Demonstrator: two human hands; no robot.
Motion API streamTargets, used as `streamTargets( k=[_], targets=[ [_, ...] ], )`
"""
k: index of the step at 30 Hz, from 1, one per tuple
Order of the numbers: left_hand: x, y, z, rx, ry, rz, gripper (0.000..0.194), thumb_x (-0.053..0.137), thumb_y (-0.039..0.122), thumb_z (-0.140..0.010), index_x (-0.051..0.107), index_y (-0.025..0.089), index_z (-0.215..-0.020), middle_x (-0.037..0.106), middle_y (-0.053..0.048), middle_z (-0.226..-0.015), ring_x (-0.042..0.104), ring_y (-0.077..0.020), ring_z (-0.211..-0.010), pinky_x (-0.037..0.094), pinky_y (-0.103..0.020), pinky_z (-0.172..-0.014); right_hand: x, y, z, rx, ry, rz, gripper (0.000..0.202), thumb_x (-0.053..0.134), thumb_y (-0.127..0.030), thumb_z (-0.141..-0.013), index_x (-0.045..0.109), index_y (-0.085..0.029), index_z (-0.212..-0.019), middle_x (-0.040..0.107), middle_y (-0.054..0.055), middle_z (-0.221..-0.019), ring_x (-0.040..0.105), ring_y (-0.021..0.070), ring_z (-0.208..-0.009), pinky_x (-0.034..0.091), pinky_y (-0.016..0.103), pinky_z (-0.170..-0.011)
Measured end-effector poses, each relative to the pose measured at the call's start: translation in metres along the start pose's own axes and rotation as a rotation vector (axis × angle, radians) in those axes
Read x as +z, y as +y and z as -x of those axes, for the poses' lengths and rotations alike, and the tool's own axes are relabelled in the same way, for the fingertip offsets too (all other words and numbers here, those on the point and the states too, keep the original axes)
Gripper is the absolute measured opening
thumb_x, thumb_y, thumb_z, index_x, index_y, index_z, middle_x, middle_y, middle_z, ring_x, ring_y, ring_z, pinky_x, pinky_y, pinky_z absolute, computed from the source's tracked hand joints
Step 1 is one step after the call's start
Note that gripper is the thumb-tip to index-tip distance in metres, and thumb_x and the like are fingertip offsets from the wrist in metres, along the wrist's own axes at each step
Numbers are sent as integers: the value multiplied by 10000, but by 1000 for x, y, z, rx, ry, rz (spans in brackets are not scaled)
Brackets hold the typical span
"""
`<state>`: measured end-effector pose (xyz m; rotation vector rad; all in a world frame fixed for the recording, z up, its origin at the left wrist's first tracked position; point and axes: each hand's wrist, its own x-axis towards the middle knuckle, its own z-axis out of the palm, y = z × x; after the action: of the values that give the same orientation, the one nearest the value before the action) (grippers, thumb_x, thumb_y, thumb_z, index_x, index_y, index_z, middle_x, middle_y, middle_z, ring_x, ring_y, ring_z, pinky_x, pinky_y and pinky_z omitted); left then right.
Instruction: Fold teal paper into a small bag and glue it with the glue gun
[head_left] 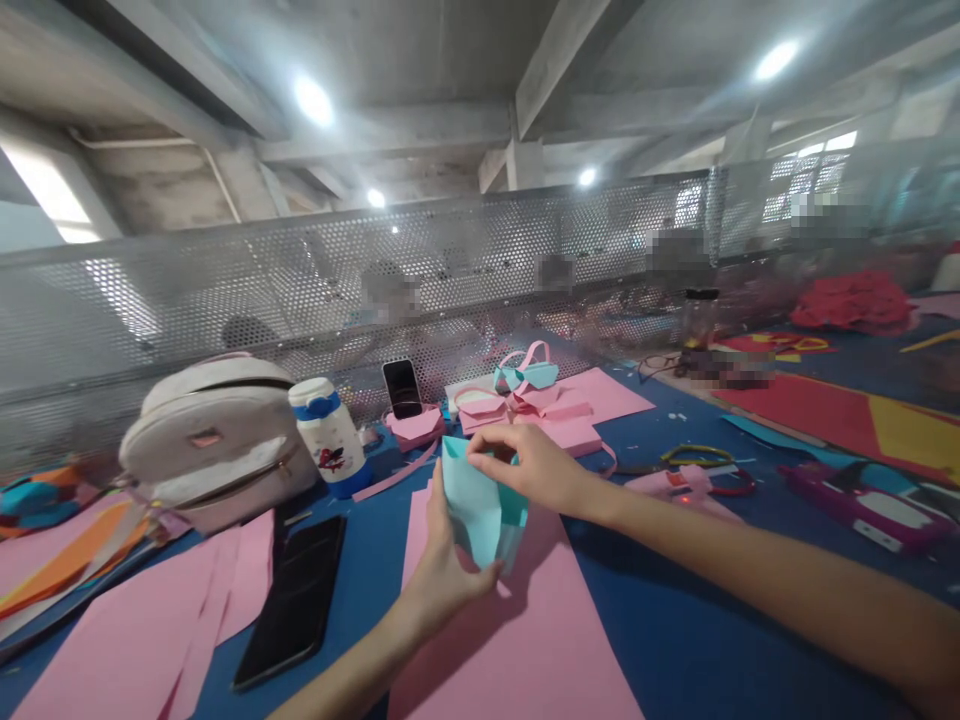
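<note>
A folded light-blue paper box (472,505) is held up over a pink paper sheet (517,650). My left hand (442,545) grips it from below and the left side, thumb across its lower edge. At its upper rim, my right hand (521,460) is closed with fingers pinched together against the paper. The fingertips partly hide the box's opening. Behind my hands lie several folded pink paper pieces (555,410) and a small light-blue paper basket (529,375) with a pink handle.
Left stand a grey-white backpack (214,430) and a white-blue bottle (330,435); a black phone (292,600) lies nearer. A pink glue gun (679,482), yellow-handled scissors (697,456) and a purple device (870,505) are right. A perforated metal screen (465,250) borders the table.
</note>
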<state>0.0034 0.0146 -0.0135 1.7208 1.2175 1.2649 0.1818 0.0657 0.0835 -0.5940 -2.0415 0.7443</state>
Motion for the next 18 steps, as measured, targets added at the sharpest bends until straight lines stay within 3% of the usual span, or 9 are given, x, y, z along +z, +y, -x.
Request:
streamTargets(
  k=[2,5,7,9,11,13,15,18],
  targets=[
    [-1,-5,0,14,56,58,1220,792,387,-698,-63,305,-1564,36,-128,-1645,133,-387,-1498,209,-569,-1180,0,-2,0,-80,71,16,150,564,-186,-904,643,-226,-1026,675,39,-1058,610,192,-974,471,363,-883],
    [-6,-5,-2,0,93,111,1175,771,452,-732,-53,310,-1556,62,-134,-1644,153,-372,-1498,305,-536,-1150,2,5,5,-123,286,-6,330,592,-224,-885,556,-261,-1210,556,66,-1303,455,238,-1284,303,459,-1136],
    [-9,-3,-3,-8,131,148,1125,767,481,-743,4,314,-1552,142,-140,-1632,211,-369,-1484,358,-501,-1127,5,17,11,-35,384,-77,409,608,-273,-872,494,-273,-1265,478,70,-1376,385,248,-1349,231,474,-1180],
    [-11,-1,-3,-11,181,181,1081,767,500,-745,57,317,-1541,193,-142,-1618,256,-365,-1469,376,-478,-1118,12,35,19,56,411,-127,502,601,-332,-877,393,-273,-1330,404,97,-1422,369,265,-1361,263,507,-1159],
    [-11,0,-3,-16,221,210,1053,765,511,-747,88,316,-1530,218,-142,-1607,276,-360,-1461,374,-469,-1119,22,54,28,161,394,-195,534,589,-410,-882,349,-275,-1339,367,122,-1447,370,292,-1365,363,534,-1087],
    [-10,1,-1,-25,237,234,1014,751,516,-764,111,315,-1524,265,-136,-1587,285,-348,-1458,351,-468,-1134,34,70,36,247,300,-275,501,582,-492,-883,409,-260,-1292,461,131,-1368,488,301,-1273,431,533,-1025],
    [-8,3,1,-30,223,257,977,736,518,-783,129,316,-1522,339,-128,-1553,310,-336,-1450,324,-477,-1150,45,80,43,291,170,-353,502,616,-557,-858,486,-256,-1239,550,121,-1292,561,292,-1204,450,519,-1017],
    [-6,9,4,-22,162,282,990,735,525,-783,121,309,-1529,420,-124,-1507,368,-329,-1424,331,-477,-1148,55,84,50,286,19,-448,672,702,-602,-788,474,-272,-1326,520,121,-1396,498,301,-1310,411,505,-1075]
  ],
)
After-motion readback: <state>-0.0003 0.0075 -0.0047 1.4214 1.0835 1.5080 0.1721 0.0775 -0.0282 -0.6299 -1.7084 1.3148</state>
